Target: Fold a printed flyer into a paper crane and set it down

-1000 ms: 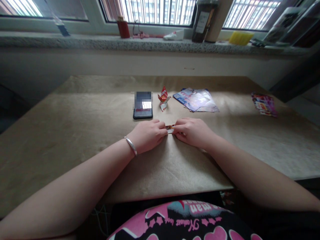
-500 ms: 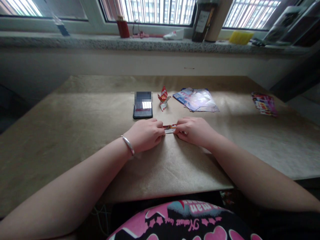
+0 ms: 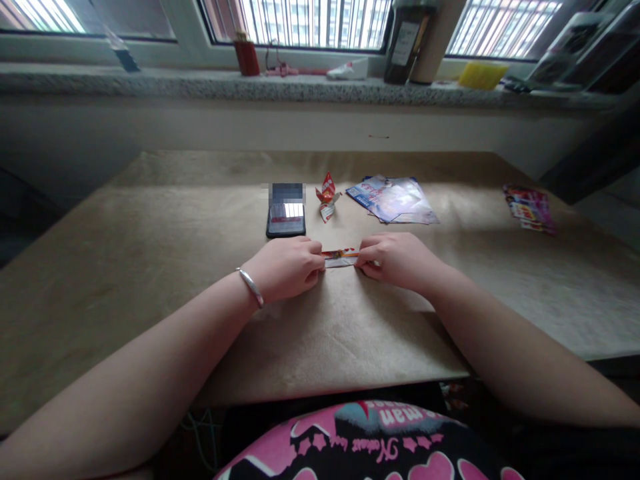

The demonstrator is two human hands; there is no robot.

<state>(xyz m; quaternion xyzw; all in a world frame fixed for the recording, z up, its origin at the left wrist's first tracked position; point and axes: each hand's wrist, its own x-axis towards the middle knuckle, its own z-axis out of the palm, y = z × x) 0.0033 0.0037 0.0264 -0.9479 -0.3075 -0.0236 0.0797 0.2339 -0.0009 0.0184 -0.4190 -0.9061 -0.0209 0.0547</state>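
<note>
A narrow folded strip of printed paper [image 3: 341,258], red, orange and white, lies on the table between my hands. My left hand [image 3: 296,267], with a silver bangle at its wrist, pinches the strip's left end. At the other end, the fingertips of my right hand [image 3: 387,260] press the paper against the tabletop. Both ends of the strip are hidden under my fingers. Just beyond it stands a red and white folded paper piece [image 3: 327,197] with pointed tips.
A phone [image 3: 287,210] lies beyond my left hand. Glossy printed sheets [image 3: 393,200] are stacked behind my right hand, and colourful cards [image 3: 529,209] sit farther right on the table [image 3: 150,267]. A granite windowsill [image 3: 190,83] runs along the back, holding a red container [image 3: 246,57].
My hands have moved slightly apart along the strip, the left one leftward and the right one rightward. More of the folded paper shows between them.
</note>
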